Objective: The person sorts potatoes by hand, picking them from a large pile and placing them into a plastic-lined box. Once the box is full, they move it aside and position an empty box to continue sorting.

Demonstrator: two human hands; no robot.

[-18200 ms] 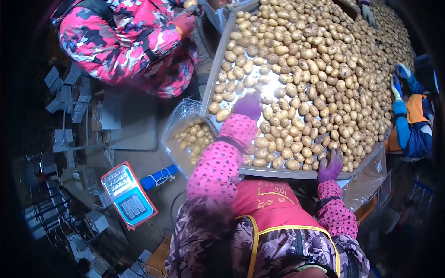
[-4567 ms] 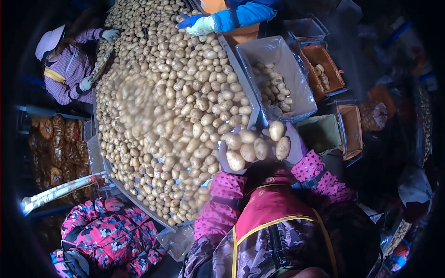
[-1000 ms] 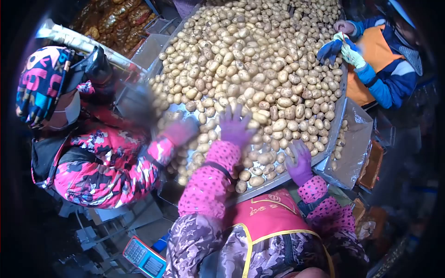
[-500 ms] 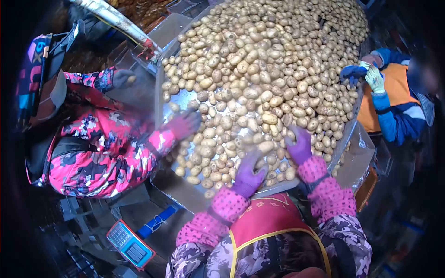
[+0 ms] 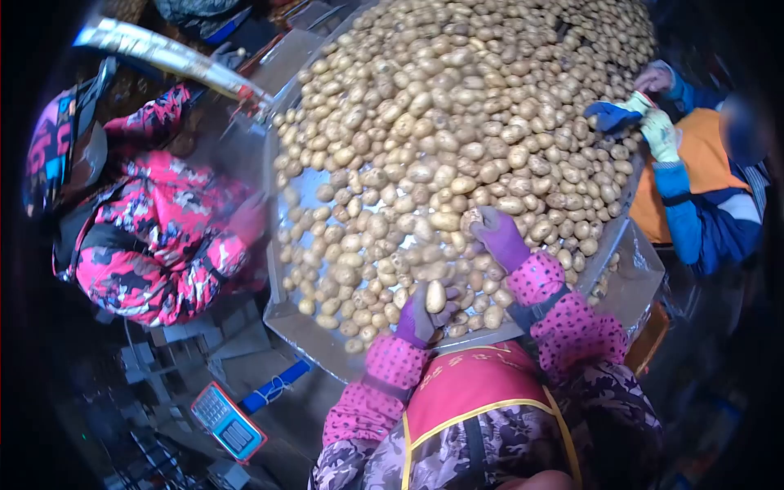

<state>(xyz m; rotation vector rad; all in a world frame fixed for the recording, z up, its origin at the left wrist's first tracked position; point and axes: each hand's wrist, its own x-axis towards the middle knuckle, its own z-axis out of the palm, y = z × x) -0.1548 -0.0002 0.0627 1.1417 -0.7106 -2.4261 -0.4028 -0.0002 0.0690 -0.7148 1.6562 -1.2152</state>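
Two gloved hands at the tray's (image 5: 282,314) near rim: left fingers (image 5: 414,318) curled round one potato (image 5: 435,296), right hand (image 5: 500,237) cupped over the crowded pile (image 5: 457,122).

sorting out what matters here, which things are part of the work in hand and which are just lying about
In hand:
left hand, gripping one potato
right hand, resting on the potato heap
metal sorting table
clear bag at the table's edge, a few potatoes inside

Lying about:
weighing scale on the floor
blue roll beside it
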